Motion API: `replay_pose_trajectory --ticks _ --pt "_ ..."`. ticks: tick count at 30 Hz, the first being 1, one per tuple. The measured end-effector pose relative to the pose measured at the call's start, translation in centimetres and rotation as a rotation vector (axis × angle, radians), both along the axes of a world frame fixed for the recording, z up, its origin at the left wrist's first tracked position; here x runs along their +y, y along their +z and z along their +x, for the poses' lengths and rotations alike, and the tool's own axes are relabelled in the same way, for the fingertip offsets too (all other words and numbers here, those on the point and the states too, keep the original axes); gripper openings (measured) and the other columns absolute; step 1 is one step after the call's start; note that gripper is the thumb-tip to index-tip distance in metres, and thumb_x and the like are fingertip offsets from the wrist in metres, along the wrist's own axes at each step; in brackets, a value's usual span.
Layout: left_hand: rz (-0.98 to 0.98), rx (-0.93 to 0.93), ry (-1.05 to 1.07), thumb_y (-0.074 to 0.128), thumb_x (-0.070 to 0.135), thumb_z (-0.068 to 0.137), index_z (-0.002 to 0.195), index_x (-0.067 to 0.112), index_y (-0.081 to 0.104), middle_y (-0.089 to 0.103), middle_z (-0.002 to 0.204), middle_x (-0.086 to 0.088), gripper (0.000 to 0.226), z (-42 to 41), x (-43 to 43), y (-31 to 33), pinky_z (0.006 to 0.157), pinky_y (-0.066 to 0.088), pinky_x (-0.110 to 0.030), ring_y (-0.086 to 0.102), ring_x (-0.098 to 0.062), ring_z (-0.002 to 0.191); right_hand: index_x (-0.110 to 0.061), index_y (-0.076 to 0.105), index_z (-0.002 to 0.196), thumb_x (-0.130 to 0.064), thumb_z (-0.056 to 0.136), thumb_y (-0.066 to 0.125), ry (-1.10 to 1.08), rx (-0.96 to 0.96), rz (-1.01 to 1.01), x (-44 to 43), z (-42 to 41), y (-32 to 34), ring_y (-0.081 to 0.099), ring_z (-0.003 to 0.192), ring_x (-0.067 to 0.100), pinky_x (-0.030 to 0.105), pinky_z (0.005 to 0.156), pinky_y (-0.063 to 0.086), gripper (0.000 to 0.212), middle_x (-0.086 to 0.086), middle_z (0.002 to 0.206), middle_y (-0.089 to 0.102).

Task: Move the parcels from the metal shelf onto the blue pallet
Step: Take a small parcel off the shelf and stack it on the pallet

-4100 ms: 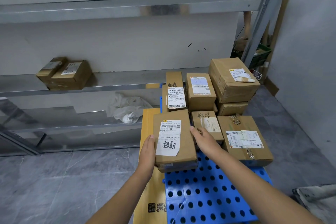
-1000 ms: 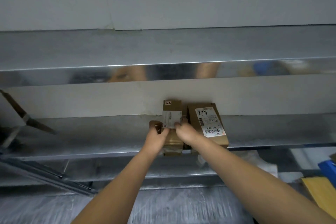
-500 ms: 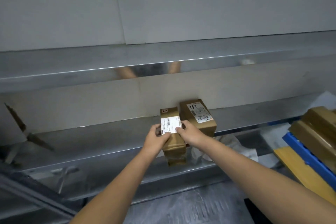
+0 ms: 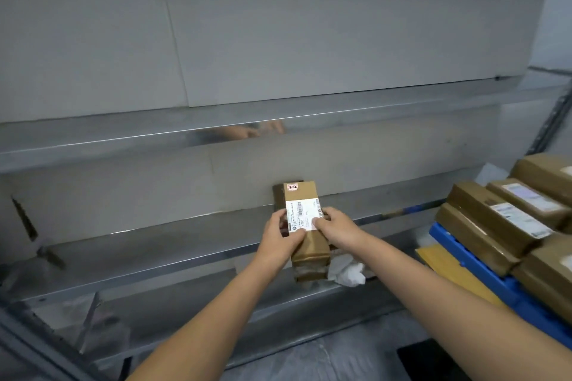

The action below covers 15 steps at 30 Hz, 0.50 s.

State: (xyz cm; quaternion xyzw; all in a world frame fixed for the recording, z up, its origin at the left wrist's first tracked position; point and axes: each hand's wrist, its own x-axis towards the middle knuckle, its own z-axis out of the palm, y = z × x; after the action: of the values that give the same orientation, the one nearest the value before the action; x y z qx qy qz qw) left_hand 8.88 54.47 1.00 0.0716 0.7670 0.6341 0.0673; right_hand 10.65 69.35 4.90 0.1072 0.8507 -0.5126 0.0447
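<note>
Metal shelf (image 4: pixel 154 244), gripped parcel (image 4: pixel 301 195), parcels (image 4: pixel 495 216) on blue pallet (image 4: pixel 445 240)

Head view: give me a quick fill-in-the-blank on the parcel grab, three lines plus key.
1. The left hand and right hand grip the narrow parcel across its ___ label.
2. The stacked parcels at right rest on a ___ pallet.
3. The crumpled cloth lies on the metal shelf, one level ___ the held parcel.
Missing: white; blue; below.
</note>
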Motion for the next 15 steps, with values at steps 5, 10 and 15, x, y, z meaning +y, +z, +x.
replay_pose_trajectory --ticks 5,10,15 --pt "-0.011 0.059 -0.121 0.069 0.016 0.086 0.136 0.021 0.046 0.055 0.132 -0.004 0.055 4.8 8.2 1.9 0.098 0.050 -0.036 0.058 -0.017 0.115 -0.017 0.046 0.134 -0.026 0.097 0.046 -0.150 0.014 -0.033 7.7 6.6 0.7 0.058 0.110 0.016 0.034 0.088 0.051 0.038 0.003 0.132 0.059" --pt "0.015 0.096 -0.305 0.069 0.023 0.088 0.131 0.027 0.044 0.053 0.129 0.001 0.050 9.7 18.6 2.7 0.073 0.048 -0.014 0.056 -0.005 0.104 -0.020 0.050 0.132 -0.025 0.096 0.048 -0.379 0.054 -0.044 17.1 13.9 1.8 0.059 0.110 0.017 0.036 0.090 0.051 0.037 0.001 0.130 0.060" --pt "0.020 0.113 -0.477 0.069 0.023 0.086 0.137 0.022 0.045 0.053 0.131 -0.001 0.056 15.1 28.6 3.6 0.081 0.048 -0.020 0.057 -0.011 0.108 -0.021 0.056 0.130 -0.018 0.097 0.044 -0.577 0.152 -0.016 25.2 21.8 2.7 0.060 0.110 0.019 0.039 0.096 0.048 0.035 0.002 0.128 0.063"
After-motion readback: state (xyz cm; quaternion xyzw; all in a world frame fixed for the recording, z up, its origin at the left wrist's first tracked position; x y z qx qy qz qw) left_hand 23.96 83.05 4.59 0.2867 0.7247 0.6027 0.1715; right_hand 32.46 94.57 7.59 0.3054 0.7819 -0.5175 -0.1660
